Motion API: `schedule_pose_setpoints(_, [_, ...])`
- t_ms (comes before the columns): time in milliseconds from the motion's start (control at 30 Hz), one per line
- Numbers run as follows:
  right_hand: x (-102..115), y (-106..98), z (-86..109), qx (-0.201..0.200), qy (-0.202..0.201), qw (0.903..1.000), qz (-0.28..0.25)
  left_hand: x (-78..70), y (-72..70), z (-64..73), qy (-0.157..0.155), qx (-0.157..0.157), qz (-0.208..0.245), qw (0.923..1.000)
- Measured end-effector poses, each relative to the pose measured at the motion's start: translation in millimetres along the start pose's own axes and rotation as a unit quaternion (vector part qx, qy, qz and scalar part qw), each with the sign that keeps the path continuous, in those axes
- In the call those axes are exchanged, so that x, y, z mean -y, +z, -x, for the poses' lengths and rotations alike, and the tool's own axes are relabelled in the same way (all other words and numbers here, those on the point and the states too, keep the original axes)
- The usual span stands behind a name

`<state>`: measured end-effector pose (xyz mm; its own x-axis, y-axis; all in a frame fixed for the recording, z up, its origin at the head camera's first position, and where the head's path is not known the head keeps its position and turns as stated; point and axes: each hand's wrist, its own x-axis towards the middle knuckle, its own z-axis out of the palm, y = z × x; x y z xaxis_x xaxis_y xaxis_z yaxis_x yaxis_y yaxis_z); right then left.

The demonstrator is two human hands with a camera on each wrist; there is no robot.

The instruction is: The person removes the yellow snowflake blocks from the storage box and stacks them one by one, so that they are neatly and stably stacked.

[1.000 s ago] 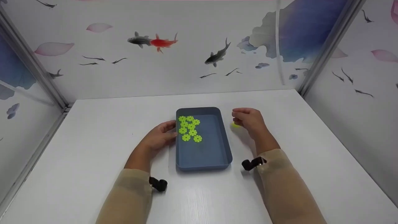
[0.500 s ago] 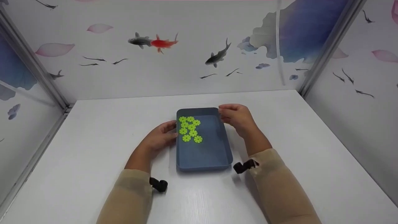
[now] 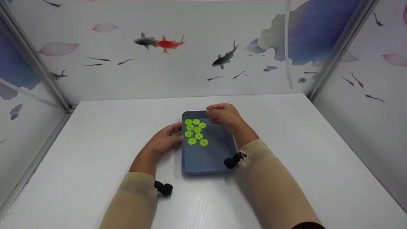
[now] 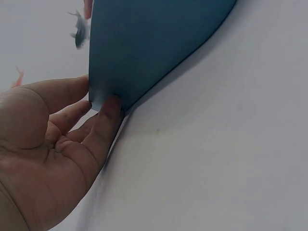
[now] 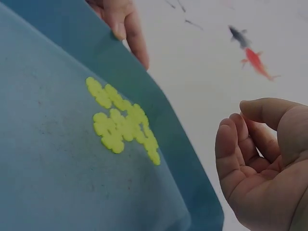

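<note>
Counter (image 3: 95,143) bare-topped white in front; blue tray (image 3: 206,162) sits on it, long side running away from the person. Left grip (image 3: 162,140) relaxed, fingertips against the tray's left wall, presumably to steady it. Green discs (image 3: 192,141) lie flat inside, bunched toward the far left, several touching; the raised walls likely keep them from straying. Right grip (image 3: 225,116) appears above the tray's far end, thumb and forefinger tips close together; cannot tell whether a disc is pinched. Backdrop (image 3: 159,76): printed fish. No brand, label or writing readable.
</note>
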<state>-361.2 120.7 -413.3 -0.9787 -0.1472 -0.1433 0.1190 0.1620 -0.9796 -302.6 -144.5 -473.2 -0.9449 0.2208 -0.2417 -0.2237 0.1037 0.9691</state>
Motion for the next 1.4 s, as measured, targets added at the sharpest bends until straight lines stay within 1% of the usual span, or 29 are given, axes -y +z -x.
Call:
schedule_pose_setpoints(100, [-4, 4, -6.7, 0.001, 0.004, 0.9999, 0.016, 0.0, 1.2, -0.7, -0.001, -0.001, -0.003, 1.0000])
schedule_pose_setpoints(200, [-8, 8, -11.6, -0.008, -0.002, 0.9983, 0.057, -0.4, 2.1, -1.1, -0.003, -0.002, -0.006, 1.0000])
schedule_pose_setpoints(333, [-15, 12, -17.6, -0.015, -0.007, 0.9940, 0.108, -1.9, 3.0, -0.3, -0.003, 0.002, -0.004, 1.0000])
schedule_pose_setpoints(500, [-25, 11, -23.2, -0.013, -0.015, 0.9918, 0.126, -3.4, 3.9, 0.7, -0.003, 0.005, 0.000, 1.0000])
schedule_pose_setpoints(667, [-29, 13, -25.2, -0.019, -0.020, 0.9856, 0.167, -4.0, 4.0, 0.3, -0.008, 0.003, 0.012, 0.9999])
schedule_pose_setpoints(733, [-30, 15, -25.7, -0.022, -0.017, 0.9816, 0.189, -4.5, 3.9, 0.5, -0.010, 0.003, 0.016, 0.9998])
schedule_pose_setpoints(867, [-30, 18, -25.9, -0.023, -0.011, 0.9759, 0.217, -4.6, 3.1, -0.2, -0.012, 0.003, 0.019, 0.9997])
schedule_pose_setpoints(1000, [-32, 19, -26.6, -0.020, -0.002, 0.9726, 0.232, -4.2, 2.2, -0.9, -0.011, 0.004, 0.017, 0.9998])
schedule_pose_setpoints(1100, [-33, 20, -27.9, -0.011, 0.005, 0.9720, 0.235, -3.8, 1.3, -0.9, -0.007, 0.006, 0.016, 0.9998])
schedule_pose_setpoints(1233, [-35, 20, -28.8, 0.001, 0.002, 0.9719, 0.235, -3.2, 0.5, -0.5, -0.005, 0.009, 0.015, 0.9998])
schedule_pose_setpoints(1400, [-36, 19, -27.8, 0.015, -0.008, 0.9708, 0.239, -1.4, 0.0, -1.5, -0.013, 0.005, 0.017, 0.9998])
